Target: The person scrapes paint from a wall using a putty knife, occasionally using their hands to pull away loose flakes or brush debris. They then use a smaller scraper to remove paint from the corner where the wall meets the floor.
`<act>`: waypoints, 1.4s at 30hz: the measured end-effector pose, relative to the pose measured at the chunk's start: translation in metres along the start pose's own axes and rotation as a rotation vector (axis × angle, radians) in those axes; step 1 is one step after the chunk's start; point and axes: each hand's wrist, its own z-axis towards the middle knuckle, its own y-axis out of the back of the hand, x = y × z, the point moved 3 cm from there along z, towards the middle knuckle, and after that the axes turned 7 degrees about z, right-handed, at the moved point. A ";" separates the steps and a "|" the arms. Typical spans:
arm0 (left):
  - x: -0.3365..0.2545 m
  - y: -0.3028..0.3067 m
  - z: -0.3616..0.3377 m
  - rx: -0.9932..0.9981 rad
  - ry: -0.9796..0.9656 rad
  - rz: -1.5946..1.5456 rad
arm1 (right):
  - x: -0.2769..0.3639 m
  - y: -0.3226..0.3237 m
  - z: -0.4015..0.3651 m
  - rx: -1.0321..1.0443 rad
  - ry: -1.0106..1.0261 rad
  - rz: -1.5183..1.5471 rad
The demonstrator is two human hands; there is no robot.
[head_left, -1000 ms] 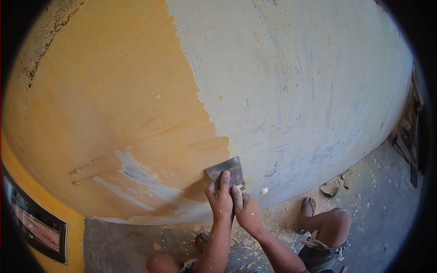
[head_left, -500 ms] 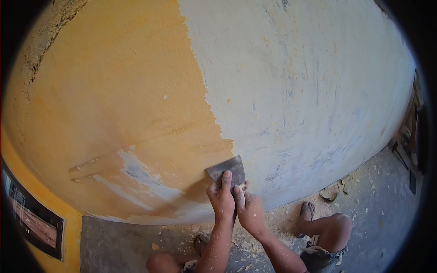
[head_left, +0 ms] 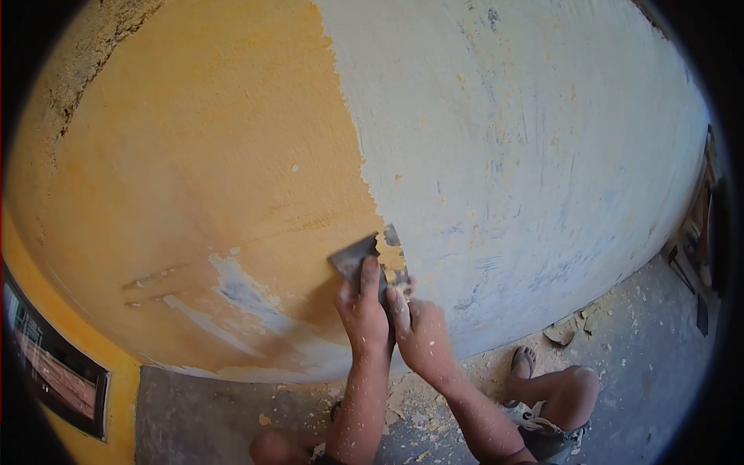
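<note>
A wide metal paint scraper (head_left: 350,258) lies tilted against the wall at the ragged edge of the yellow paint (head_left: 256,139). My left hand (head_left: 366,318) is closed on it, thumb stretched up along the blade. Just to the right, my right hand (head_left: 422,335) is closed around the lower part of the same scraper; its handle is mostly hidden by my fingers. Loose yellow paint flakes (head_left: 390,252) lie over the right part of the blade. Specks of paint dot both forearms.
Pale scraped wall (head_left: 527,155) spreads to the right. Paint chips (head_left: 418,411) litter the grey floor (head_left: 201,411), with larger peeled pieces (head_left: 559,332) by the wall's foot. A dark-framed panel (head_left: 70,372) is at lower left. Dark tools (head_left: 686,271) lean at the right. My sandaled foot (head_left: 524,361) is near the wall.
Both hands have pushed the scraper up and slightly left along the wall. Yellow paint has come loose in flakes over the blade. The view has shifted slightly.
</note>
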 end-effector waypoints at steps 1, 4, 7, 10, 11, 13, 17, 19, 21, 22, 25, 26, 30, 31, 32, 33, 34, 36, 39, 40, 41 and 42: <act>-0.008 -0.003 0.005 0.045 -0.022 -0.024 | 0.010 0.001 0.005 0.006 -0.005 0.032; -0.009 0.000 0.004 0.095 -0.062 -0.044 | 0.014 0.001 -0.001 -0.007 0.023 -0.068; 0.001 0.007 -0.007 0.000 0.025 -0.060 | -0.004 -0.005 -0.012 -0.004 0.061 -0.036; -0.018 0.002 0.002 0.034 -0.036 -0.028 | 0.005 -0.009 0.001 -0.003 0.118 -0.003; -0.027 -0.001 0.006 0.032 -0.041 -0.024 | 0.013 -0.010 0.005 0.000 0.120 0.003; -0.055 -0.014 0.017 0.084 -0.113 -0.012 | 0.039 -0.008 0.019 0.010 0.117 0.083; -0.113 -0.044 0.028 0.149 -0.206 -0.007 | 0.088 -0.003 0.045 0.023 0.232 0.126; -0.145 -0.057 0.035 0.228 -0.301 0.027 | 0.126 0.007 0.056 0.026 0.244 0.137; -0.175 -0.074 0.036 0.239 -0.342 -0.056 | 0.157 0.010 0.067 0.035 0.248 0.166; -0.183 -0.074 0.036 0.270 -0.362 -0.066 | 0.166 0.013 0.064 0.044 0.250 0.195; -0.169 -0.046 0.020 0.284 -0.364 -0.100 | 0.169 0.023 0.032 0.169 0.342 -0.096; -0.144 -0.026 0.015 0.301 -0.262 -0.170 | 0.153 0.026 0.021 0.195 0.310 -0.095; 0.041 0.079 -0.040 0.239 0.223 -0.392 | 0.051 0.057 -0.023 0.790 -0.014 -0.450; 0.104 0.106 -0.065 0.205 0.330 -0.464 | 0.018 0.070 -0.031 0.844 -0.069 -0.531; 0.180 0.138 -0.086 0.220 0.504 -0.495 | -0.017 0.083 -0.041 0.903 -0.121 -0.619; 0.228 0.161 -0.116 0.162 0.696 -0.366 | -0.053 0.099 -0.051 0.943 -0.159 -0.679; 0.255 0.172 -0.133 0.140 0.693 -0.402 | -0.081 0.109 -0.058 0.978 -0.192 -0.743; 0.302 0.189 -0.167 -0.150 0.976 -0.136 | -0.127 0.119 -0.071 1.035 -0.172 -0.769; 0.295 0.149 -0.166 0.127 0.680 -0.002 | -0.127 0.128 -0.078 1.056 -0.236 -0.674; 0.289 0.141 -0.164 0.109 0.688 -0.033 | -0.121 0.121 -0.077 1.014 -0.294 -0.553; 0.277 0.130 -0.159 0.290 0.587 -0.082 | -0.107 0.114 -0.075 0.988 -0.513 -0.441; 0.267 0.122 -0.155 0.470 0.476 -0.120 | -0.097 0.112 -0.073 1.008 -0.517 -0.453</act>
